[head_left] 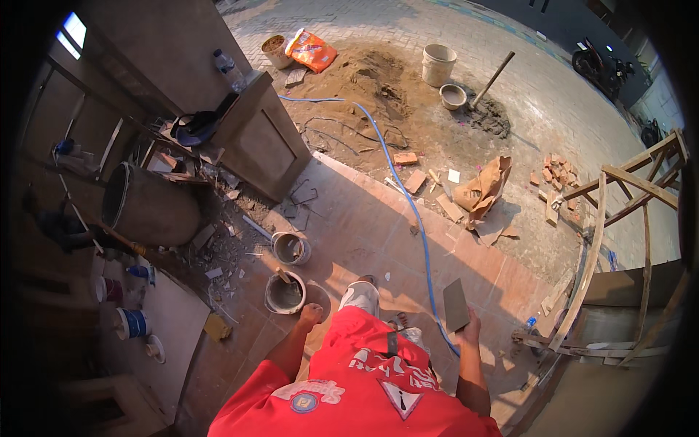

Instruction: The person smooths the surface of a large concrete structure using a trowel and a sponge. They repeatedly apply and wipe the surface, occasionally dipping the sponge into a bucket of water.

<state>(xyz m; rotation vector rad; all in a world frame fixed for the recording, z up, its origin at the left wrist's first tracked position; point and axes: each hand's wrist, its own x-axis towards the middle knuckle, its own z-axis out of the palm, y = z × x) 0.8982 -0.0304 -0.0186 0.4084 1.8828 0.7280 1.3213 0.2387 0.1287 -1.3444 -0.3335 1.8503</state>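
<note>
Head view: right grip [470, 327], four o'clock, clamps a grey slab [456, 304], which might drop if held loosely; left grip [312, 315], seven o'clock, I can't tell.

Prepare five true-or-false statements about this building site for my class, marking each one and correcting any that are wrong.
1. The right hand holds a flat gray slab. True.
2. The hose lying across the tiled floor is blue. True.
3. The left hand is gripping the hose. False: it is beside a bucket that has a wooden handle sticking up in it, well away from the hose.
4. An orange bag lies at the edge of the sand pile. True.
5. The motorbike stands at the lower left of the picture. False: it is at the upper right.
</note>
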